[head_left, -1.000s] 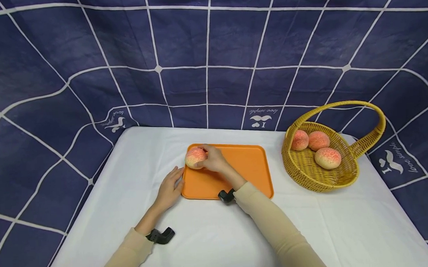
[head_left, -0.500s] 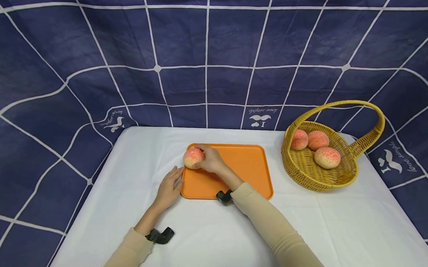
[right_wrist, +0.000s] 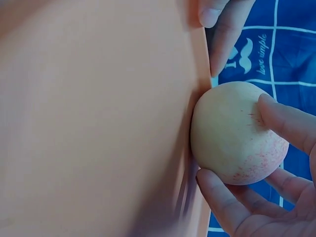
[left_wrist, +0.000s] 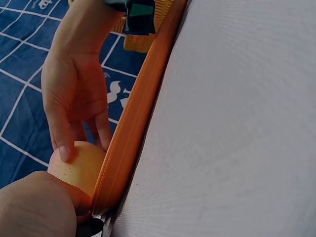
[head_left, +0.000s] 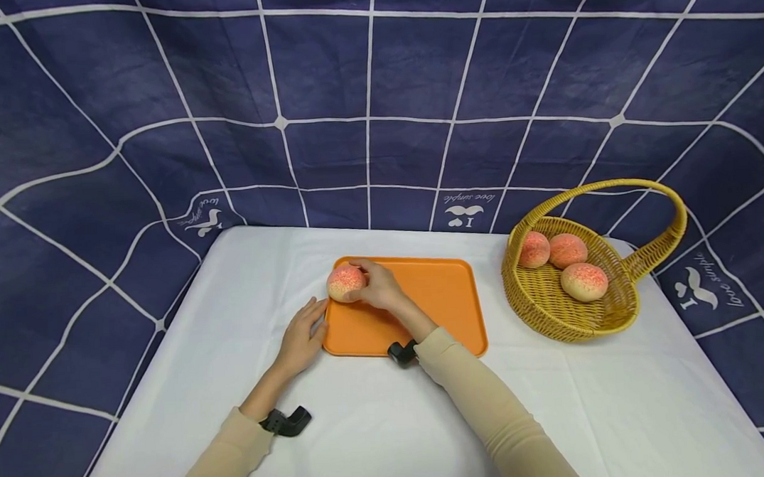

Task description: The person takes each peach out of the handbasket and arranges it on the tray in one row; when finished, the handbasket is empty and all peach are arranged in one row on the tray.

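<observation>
In the head view my right hand [head_left: 379, 287] holds a round peach [head_left: 345, 283], pale yellow with a speckled red top. The peach is at the upper left corner of an orange tray [head_left: 436, 304], against its rim. The right wrist view shows the thumb and fingers spread around the peach [right_wrist: 237, 133]. My left hand [head_left: 302, 338] lies at the tray's left edge, its fairly straight fingers and thumb touching the rim. From the left wrist view, part of the left hand [left_wrist: 37, 205] is close beside the peach [left_wrist: 81, 165].
A yellow wicker basket [head_left: 539, 317] with a tall handle [head_left: 610, 184] stands right of the tray. Three peaches lie in it, one of them a reddish peach [head_left: 568, 250]. A white cloth [head_left: 377, 424] covers the table, and a dark blue checked curtain [head_left: 327, 155] hangs behind.
The right hand and its peach have shifted slightly left toward the tray's corner over the first half second, then barely moved. The left hand has stayed at the rim.
</observation>
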A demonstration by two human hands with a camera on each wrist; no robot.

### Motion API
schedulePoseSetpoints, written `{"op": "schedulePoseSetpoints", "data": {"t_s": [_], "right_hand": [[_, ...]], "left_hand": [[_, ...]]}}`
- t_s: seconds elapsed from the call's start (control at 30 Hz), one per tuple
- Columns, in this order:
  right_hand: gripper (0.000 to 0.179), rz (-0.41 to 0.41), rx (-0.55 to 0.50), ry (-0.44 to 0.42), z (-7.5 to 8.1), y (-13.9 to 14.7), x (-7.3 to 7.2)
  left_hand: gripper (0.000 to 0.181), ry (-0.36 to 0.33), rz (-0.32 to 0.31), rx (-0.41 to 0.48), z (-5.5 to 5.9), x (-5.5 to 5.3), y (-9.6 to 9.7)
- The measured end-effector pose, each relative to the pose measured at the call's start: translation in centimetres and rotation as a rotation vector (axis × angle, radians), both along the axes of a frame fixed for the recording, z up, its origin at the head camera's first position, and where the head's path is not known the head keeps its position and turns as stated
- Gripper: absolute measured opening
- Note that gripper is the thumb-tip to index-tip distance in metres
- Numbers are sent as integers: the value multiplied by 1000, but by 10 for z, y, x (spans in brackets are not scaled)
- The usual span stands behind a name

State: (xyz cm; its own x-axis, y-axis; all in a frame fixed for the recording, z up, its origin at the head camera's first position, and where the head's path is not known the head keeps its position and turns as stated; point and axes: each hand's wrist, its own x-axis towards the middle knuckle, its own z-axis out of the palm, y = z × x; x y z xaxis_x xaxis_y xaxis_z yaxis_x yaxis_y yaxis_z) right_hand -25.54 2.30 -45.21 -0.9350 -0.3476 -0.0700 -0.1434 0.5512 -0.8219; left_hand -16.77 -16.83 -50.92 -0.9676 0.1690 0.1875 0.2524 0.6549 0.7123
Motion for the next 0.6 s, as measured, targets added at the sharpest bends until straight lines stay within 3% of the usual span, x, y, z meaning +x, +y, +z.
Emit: {"op": "schedulePoseSetpoints", "data": {"t_s": [0.17,0.4,0.6], "right_hand": [[76,-6,-32,-36,2,2,0],[73,-16,-161,-90,7,13,1],[72,-59,-207,-85,18,40,14]], "left_hand": [[48,7,-5,-1,-1,0,-1],[47,33,-4,-3,0,-1,-1],[47,28,-5,-17,-1,-2,0]]}}
